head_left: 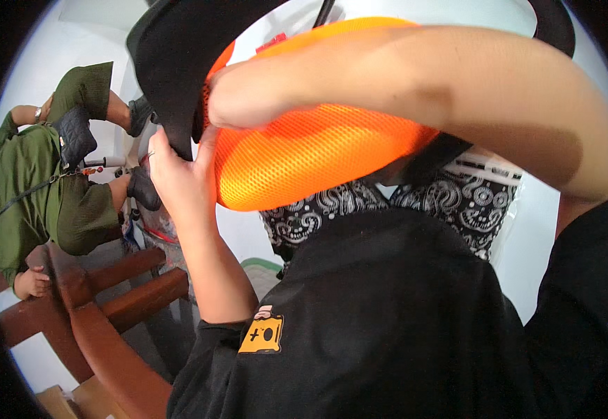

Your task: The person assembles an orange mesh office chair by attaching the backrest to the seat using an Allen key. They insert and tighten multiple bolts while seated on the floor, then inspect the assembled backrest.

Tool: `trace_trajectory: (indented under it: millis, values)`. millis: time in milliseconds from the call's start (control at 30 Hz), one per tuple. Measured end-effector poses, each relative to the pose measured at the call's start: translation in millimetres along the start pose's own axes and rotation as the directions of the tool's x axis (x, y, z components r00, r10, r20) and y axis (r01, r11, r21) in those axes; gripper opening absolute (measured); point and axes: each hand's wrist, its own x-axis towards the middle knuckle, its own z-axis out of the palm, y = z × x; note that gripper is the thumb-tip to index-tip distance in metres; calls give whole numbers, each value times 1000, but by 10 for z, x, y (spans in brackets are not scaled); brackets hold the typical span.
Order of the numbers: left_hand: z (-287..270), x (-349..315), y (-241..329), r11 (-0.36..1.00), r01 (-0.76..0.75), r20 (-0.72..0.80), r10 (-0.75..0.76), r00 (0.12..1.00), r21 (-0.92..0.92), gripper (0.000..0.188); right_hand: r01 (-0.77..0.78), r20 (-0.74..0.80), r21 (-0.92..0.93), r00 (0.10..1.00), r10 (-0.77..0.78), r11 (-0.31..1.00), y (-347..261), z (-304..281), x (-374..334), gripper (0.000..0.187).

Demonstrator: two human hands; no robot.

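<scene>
An orange mesh-covered cushion [304, 157], rounded like a chair seat, fills the upper middle. Beside its left end a broad black curved part [171, 56], much like an armrest, reaches down from the top. The tip of that black part lies between the thumb and fingers of my left hand [182, 171], with the thumb against the orange mesh. My right arm crosses over the cushion from the right. At the cushion's left end, close to the black part, my right hand [245, 98] is curled; its fingertips and whatever they grip are hidden.
At the left a person in green clothes [35, 185] sits close by, one hand on a brown wooden frame [119, 359]. Black-and-white paisley cloth [332, 206] shows below the cushion. Another black curved part [555, 28] stands at the upper right.
</scene>
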Motion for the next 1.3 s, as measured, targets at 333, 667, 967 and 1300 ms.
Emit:
trace_trajectory:
  millis: [333, 667, 967, 1300]
  values:
    - [53, 36, -230, 972, -196, -57, 205, 977, 130, 39, 156, -208, 35, 967, -145, 987, 205, -57, -859, 25]
    - [30, 364, -211, 972, -205, -98, 217, 971, 118, 44, -111, -173, 276, 971, 163, 955, 138, -222, -347, 31]
    - [11, 495, -219, 984, -168, -63, 171, 983, 54, 40, -183, -187, 373, 945, 267, 909, 223, -334, -169, 37]
    - [-2, 566, -233, 982, -173, -49, 177, 983, 69, 41, -132, -301, 447, 910, 287, 885, 41, -187, -90, 43]
